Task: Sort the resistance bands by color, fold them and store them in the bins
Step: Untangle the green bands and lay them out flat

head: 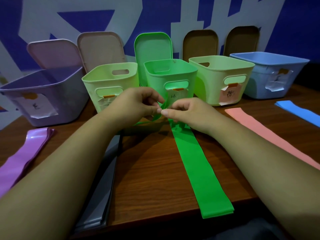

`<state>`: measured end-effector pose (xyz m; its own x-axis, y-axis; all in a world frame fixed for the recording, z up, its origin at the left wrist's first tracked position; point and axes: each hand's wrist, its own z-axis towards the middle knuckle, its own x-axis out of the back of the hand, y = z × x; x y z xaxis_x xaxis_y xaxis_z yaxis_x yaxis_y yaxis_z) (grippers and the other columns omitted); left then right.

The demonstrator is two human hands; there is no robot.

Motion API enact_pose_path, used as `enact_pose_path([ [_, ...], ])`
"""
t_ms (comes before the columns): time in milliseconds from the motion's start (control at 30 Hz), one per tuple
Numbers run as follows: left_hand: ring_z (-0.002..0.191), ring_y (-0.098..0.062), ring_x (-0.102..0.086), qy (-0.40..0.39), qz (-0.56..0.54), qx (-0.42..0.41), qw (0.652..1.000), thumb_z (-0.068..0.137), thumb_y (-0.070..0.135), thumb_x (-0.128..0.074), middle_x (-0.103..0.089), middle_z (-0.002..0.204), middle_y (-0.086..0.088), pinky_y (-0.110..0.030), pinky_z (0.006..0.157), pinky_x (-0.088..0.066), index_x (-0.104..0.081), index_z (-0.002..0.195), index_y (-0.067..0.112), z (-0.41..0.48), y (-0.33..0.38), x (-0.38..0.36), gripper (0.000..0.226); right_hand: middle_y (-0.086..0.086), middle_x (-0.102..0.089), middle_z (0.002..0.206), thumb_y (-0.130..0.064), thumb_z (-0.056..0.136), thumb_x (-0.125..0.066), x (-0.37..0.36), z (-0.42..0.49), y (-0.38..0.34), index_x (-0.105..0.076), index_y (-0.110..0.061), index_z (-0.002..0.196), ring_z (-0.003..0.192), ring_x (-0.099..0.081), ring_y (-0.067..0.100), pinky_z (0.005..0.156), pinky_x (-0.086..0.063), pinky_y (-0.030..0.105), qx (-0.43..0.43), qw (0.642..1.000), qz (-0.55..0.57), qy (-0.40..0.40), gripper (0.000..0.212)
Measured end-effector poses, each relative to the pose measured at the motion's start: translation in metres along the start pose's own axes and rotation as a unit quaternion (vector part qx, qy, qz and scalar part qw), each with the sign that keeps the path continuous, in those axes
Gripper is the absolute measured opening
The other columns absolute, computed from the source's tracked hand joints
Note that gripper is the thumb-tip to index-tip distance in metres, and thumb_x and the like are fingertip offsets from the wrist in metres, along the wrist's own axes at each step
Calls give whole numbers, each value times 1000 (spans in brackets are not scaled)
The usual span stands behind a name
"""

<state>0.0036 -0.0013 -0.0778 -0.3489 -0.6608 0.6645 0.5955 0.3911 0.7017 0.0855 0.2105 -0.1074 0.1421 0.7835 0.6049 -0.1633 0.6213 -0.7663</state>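
Each bin carries a paper tag with one handwritten character. At twelve o'clock, the white tag [174, 97] on the green bin [170, 73] reads 绿. At one o'clock, the pink tag [229, 95] on the pale bin [216, 73] reads 粉. The blue bin [270, 66] at two o'clock and the purple bin [52, 87] at ten have characters too blurred to read.

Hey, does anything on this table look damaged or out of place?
The white label on the blue bin is crumpled and peeling. The pink label on the pale green bin beside it has a torn top edge. Nothing else stands out.
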Motion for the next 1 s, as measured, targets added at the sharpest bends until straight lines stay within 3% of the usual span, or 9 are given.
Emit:
enact_pose_path([
  [233, 80, -9, -76, 20, -4, -20, 1000, 94, 13, -76, -78, 92, 4, -20, 73, -62, -77, 107, 23, -1, 8, -3, 16, -7, -80, 89, -44, 96, -76, -3, 5, 1, -83, -30, 101, 85, -74, 10, 78, -58, 33, -30, 999, -39, -12, 17],
  [367, 84, -11, -71, 125, 22, -54, 990, 100, 16, -72, -73, 96, 5, -19, 69, -58, -76, 110, 25, 0, 8, -2, 14, -15, -77, 87, -35, 100, -72, -3, 6, 3, -77, -35, 93, 80, -70, 3, 71, -54, 26, -28, 999, -21, 12, 8],
  [433, 83, -16, -68, 194, 13, -66, 979, 101, 16, -67, -70, 96, 3, -29, 72, -59, -73, 108, 27, 2, 6, 1, 15, -11, -68, 76, -32, 100, -70, 0, 7, 4, -73, -26, 85, 69, -62, 8, 66, -46, 26, -17, 998, -48, 43, 17],
  [533, 90, -22, -74, 230, -48, -35, 971, 101, 20, -60, -68, 103, 6, -48, 83, -65, -65, 105, 30, 4, 6, 6, 13, 2, -69, 83, -27, 100, -67, 5, 6, 3, -72, -20, 87, 76, -61, 17, 70, -47, 29, -6, 995, -42, 90, 15],
  [667, 86, -18, -77, 221, -84, -23, 971, 102, 18, -58, -67, 106, 0, -47, 73, -66, -62, 104, 27, 3, 10, 5, 10, -1, -61, 76, -23, 95, -67, 9, 4, 1, -70, -16, 83, 70, -53, 13, 68, -46, 30, 8, 991, -37, 130, 14],
  [767, 67, -11, -65, 224, 9, -47, 974, 100, 18, -58, -63, 97, 6, -37, 60, -56, -64, 105, 25, 2, 10, 5, 10, -3, -58, 71, -23, 92, -68, 11, 4, 3, -68, -16, 81, 65, -48, 11, 63, -41, 30, 10, 985, -55, 161, 13],
  [833, 77, -17, -58, 211, 113, -96, 966, 97, 19, -62, -61, 99, 2, -36, 68, -53, -67, 105, 24, 1, 8, 12, 11, -5, -56, 67, -23, 90, -68, 15, 4, 5, -68, -19, 79, 62, -46, 10, 60, -40, 29, 11, 978, -69, 199, 11],
  [900, 85, -13, -53, 175, 220, -143, 949, 96, 22, -65, -59, 103, 1, -32, 75, -46, -69, 108, 20, 1, 6, 19, 13, -5, -57, 66, -23, 90, -68, 20, 4, 5, -69, -22, 81, 62, -48, 9, 60, -42, 29, 16, 970, -76, 229, 10],
  [1000, 81, -17, -58, 130, 286, -142, 939, 97, 39, -59, -65, 95, 1, -35, 71, -45, -72, 106, 19, 0, 5, 23, 26, -1, -63, 73, -24, 91, -68, 21, 3, 2, -71, -23, 85, 68, -53, 13, 64, -45, 32, 25, 966, -77, 247, 6],
])
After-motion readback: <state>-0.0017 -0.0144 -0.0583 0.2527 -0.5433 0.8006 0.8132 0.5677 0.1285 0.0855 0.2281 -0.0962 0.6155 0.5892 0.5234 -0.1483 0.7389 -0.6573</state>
